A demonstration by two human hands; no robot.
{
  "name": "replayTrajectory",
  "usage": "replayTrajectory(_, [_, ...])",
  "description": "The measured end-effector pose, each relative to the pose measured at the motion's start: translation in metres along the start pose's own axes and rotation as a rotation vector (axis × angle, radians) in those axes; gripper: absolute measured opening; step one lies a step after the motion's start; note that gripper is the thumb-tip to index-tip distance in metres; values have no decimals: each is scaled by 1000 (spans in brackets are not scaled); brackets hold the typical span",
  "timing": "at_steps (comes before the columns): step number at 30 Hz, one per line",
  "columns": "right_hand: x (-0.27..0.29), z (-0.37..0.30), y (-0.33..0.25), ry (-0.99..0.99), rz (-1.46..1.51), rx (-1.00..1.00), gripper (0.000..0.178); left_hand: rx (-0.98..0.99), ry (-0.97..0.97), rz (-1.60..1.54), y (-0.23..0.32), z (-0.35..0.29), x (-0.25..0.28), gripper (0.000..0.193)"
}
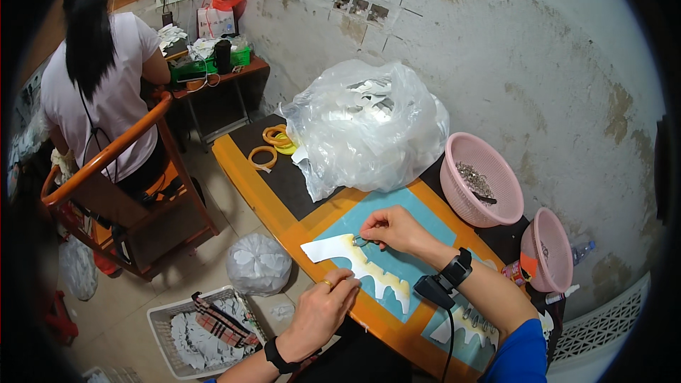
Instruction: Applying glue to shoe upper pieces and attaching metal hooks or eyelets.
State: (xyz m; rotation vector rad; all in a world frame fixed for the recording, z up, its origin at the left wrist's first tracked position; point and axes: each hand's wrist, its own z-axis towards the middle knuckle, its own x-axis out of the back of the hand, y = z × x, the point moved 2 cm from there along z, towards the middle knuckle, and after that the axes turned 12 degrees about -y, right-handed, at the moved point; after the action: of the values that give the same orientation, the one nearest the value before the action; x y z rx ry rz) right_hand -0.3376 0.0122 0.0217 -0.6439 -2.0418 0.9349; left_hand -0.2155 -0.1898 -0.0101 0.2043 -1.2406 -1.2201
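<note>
A white card with a scalloped, yellow-tinted edge (368, 267) lies on a blue mat (404, 207). Above the card's upper edge my right hand (399, 228) is closed in a pinch on a small metal ring (360, 242), partly covered by the fingertips. My left hand (326, 314) is by the card's lower edge, thumb and forefinger pressed together; whatever they may hold is too small to make out. Near my right forearm, a second scalloped card (464, 328) carries several small rings along its edge.
A bulging clear plastic bag (369, 131) stands behind the mat. Pink baskets (474, 191) with small metal pieces stand at the right. Rolls of tape (264, 157) lie at the far left. A white crate (164, 344) stands on the floor. Another person sits on a wooden chair (106, 145).
</note>
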Motion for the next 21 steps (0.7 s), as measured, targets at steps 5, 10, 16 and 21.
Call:
replayTrajectory(5, [1,3,6,3,14,13,11,87,-8,13,4,6,7,21])
replayTrajectory(10, [0,3,5,-15,-8,27,10,124,-26,69,-3,10,4,21])
replayTrajectory(16, [-2,2,-2,-35,-59,48,11,155,-57,69,-2,13,6,24])
replayTrajectory(21, [-4,5,0,-30,-127,95,11,172,-81,80,0,17,11,24])
